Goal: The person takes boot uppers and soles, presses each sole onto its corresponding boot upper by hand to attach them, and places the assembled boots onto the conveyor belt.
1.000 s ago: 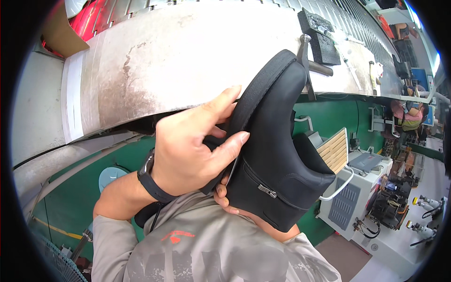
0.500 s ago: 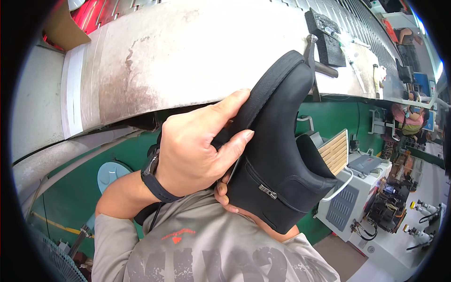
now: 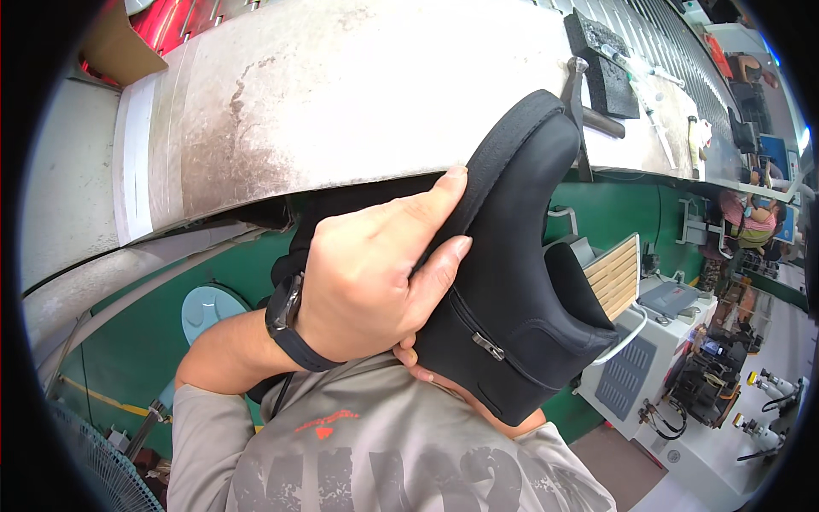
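Note:
A black ankle boot (image 3: 520, 230) with a side zip is tilted in front of my chest. Its toe points up and to the right, and its thick black sole (image 3: 503, 154) faces the upper left. My left hand (image 3: 371, 273), with a dark watch at the wrist, is closed on the sole's edge, index finger and thumb lying along it. My right hand (image 3: 408, 354) supports the boot from beneath; only some fingertips and a strip of the hand and wrist show, the rest being hidden behind the shaft.
Beyond the boot runs a pale, stained worktable (image 3: 341, 111). A hammer (image 3: 601, 124) and black blocks (image 3: 607, 77) lie beside the toe, near metal rollers (image 3: 657, 51). A pale-blue round stool (image 3: 209, 309) stands lower left, a machine (image 3: 627, 375) at right. People are farther right.
The view has shifted slightly, so most things appear a little farther right. My left wrist and knuckles have moved slightly toward the boot; both hands keep their hold.

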`<state>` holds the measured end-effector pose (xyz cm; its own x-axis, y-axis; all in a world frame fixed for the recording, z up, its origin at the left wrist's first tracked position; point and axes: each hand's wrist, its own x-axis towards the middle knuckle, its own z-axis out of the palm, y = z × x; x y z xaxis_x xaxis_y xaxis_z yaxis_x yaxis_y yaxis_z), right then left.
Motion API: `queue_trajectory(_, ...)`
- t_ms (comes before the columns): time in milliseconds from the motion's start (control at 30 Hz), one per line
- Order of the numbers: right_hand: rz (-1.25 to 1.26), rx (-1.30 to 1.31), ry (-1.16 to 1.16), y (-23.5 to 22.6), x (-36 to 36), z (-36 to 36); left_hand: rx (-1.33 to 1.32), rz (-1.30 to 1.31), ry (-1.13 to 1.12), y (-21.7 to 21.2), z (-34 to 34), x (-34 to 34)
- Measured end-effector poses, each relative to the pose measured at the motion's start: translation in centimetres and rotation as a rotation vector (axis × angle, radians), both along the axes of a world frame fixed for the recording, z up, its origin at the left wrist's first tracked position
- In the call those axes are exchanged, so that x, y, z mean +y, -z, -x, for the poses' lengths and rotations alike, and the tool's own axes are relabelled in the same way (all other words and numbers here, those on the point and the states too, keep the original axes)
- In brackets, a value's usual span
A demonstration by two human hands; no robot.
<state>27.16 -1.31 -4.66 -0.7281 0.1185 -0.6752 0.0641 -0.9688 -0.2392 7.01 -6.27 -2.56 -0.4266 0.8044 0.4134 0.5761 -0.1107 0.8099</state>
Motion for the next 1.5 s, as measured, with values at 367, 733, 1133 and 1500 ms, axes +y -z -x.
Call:
queue_trajectory(367,0.13,0.402,-0.006,3.8,0.3,-1.2,0.046,0.273,0.221,-3.5,6.6,2.9)
queue_trajectory(733,0.113,0.397,0.206,-1.8,2.5,2.2,0.112,0.502,0.659,-5.4,10.7,5.2)
queue_trajectory(1133,0.034,0.371,0.167,-0.3,1.5,2.1,-0.227,0.315,0.599,-3.2,9.5,4.9)
queue_trajectory(1500,-0.035,0.36,0.151,1.1,0.8,2.3,-0.747,-0.147,0.854,0.2,8.1,10.6)
